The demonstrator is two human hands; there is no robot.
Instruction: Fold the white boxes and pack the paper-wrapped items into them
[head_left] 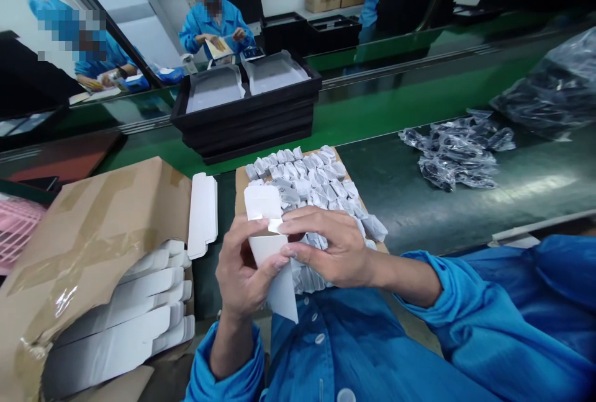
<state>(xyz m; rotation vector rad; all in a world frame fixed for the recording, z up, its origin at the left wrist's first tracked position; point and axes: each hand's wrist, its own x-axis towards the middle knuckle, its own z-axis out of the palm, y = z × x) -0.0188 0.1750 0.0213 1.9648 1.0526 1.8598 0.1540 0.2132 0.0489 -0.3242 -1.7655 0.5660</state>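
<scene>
Between my hands is a small white carton (274, 250), tilted, its upper flap standing up and its top end unfolded. My left hand (243, 265) wraps round its left side, thumb on the front panel. The fingertips of my right hand (333, 244) pinch the carton's right edge near the opening. Beneath and behind them, several small items wrapped in white paper (316, 175) stand in rows on a cardboard sheet (241, 194). A flattened white carton (202, 216) lies left of my left hand.
At left, a torn brown cardboard box (107, 216) holds several flat white cartons (121, 309). Black stacked trays (251, 123) stand ahead on the green bench. Plastic-bagged black items (459, 151) and a larger clear bag (554, 85) lie right. Co-workers in blue (223, 17) sit across.
</scene>
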